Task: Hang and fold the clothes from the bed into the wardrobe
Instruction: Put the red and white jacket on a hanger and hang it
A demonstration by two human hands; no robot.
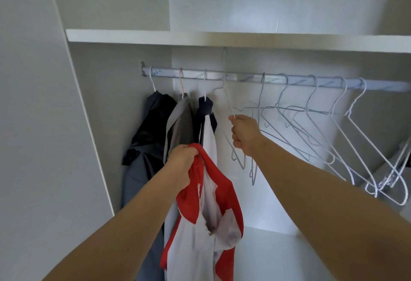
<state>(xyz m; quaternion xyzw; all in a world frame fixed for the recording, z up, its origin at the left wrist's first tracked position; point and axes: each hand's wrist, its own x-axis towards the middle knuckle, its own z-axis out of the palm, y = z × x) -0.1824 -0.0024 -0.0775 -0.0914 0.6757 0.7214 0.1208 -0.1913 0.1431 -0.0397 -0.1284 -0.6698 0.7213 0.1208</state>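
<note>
My left hand grips the collar of a red and white garment, which hangs down in front of the open wardrobe. My right hand holds a white wire hanger by its shoulder. The hanger's hook rises above the metal rail, just under the shelf. Three garments hang at the rail's left end: a black one, a grey one and a navy and white one.
Several bare wire hangers hang on the rail to the right of my right hand. A white shelf runs just above the rail. The wardrobe's side panel stands at the left, and its white floor lies below.
</note>
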